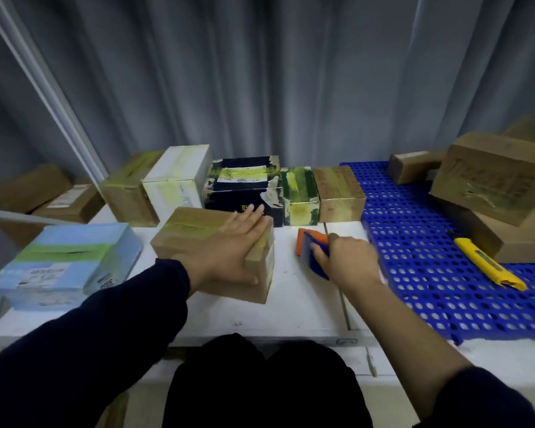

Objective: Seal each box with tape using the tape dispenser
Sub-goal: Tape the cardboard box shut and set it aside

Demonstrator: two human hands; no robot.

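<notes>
- While the left hand (232, 242) lies flat on top of the brown cardboard box (195, 230), fingers straight and thumb down the near side, I judge that it presses the flaps closed and stops the box from sliding on the smooth white table (291, 304).
- The right hand (349, 261) has its fingers curled round the tape dispenser (314, 245), just beside the box on its right. Whether the dispenser rests on the table or is a little above it, I cannot tell.
- The dispenser looks like hard plastic, blue in the body, with an orange front part turned toward the box. This would suit a pull across the top seam.
- A yellowish strip of tape shows on the top of the box, so this step is probably one more strip; that is only my judgement.
- The box is matte, a little worn cardboard, and it stands slightly turned to the table edge.
- Behind it a row of boxes (244, 186), brown, white, dark and green, stands close together before the grey curtain (260, 72). They carry glossy yellowish tape, so they are likely finished.
- At the left stands a light blue box (65, 264) with a green band across its top.
- At the right a blue plastic grid (430, 273) with round holes carries a yellow utility knife (482, 262) and a pile of brown boxes (491, 180).
</notes>
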